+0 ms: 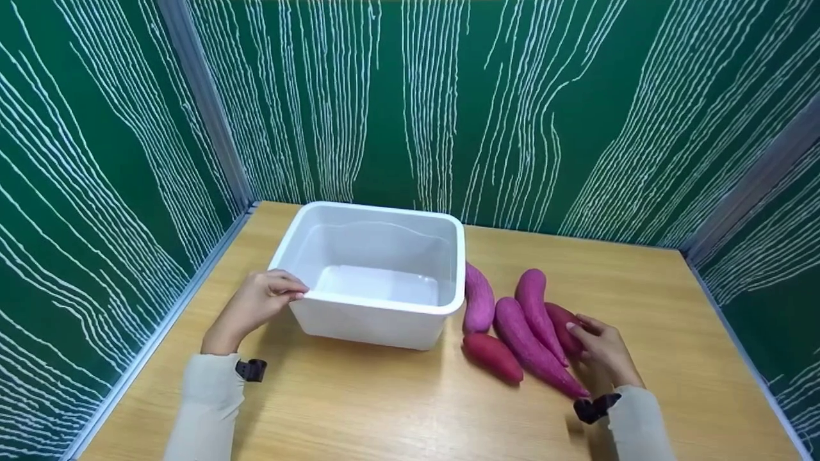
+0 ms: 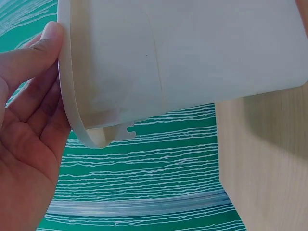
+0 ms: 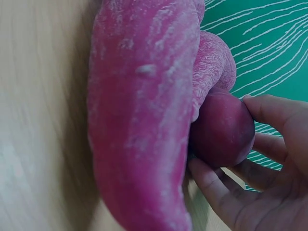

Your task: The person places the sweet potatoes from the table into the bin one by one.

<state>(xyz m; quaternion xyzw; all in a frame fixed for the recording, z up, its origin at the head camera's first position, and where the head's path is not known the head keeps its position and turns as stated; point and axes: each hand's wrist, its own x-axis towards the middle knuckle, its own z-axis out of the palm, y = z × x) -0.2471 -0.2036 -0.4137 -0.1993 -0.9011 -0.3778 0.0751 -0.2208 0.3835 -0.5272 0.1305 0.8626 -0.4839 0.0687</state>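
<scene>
At the near left corner of a white plastic bin (image 1: 371, 320), my left hand (image 1: 262, 301) pinches the rim between thumb and fingers. In the left wrist view the thumb lies on one side of the rim (image 2: 66, 72) and the fingers are behind it. My right hand (image 1: 605, 352) has its thumb and fingers around the end of a dark red sweet potato (image 3: 224, 130), which lies on the table. Beside it are two long purple sweet potatoes, one nearer me (image 1: 535, 349) and one farther back (image 1: 532, 291), touching each other.
Another purple sweet potato (image 1: 479, 304) lies against the bin's right side, partly hidden by it. A second red sweet potato (image 1: 493, 357) lies in front of that. Green panels (image 1: 397, 128) with white wavy lines enclose the wooden table (image 1: 384, 410) at the back and sides.
</scene>
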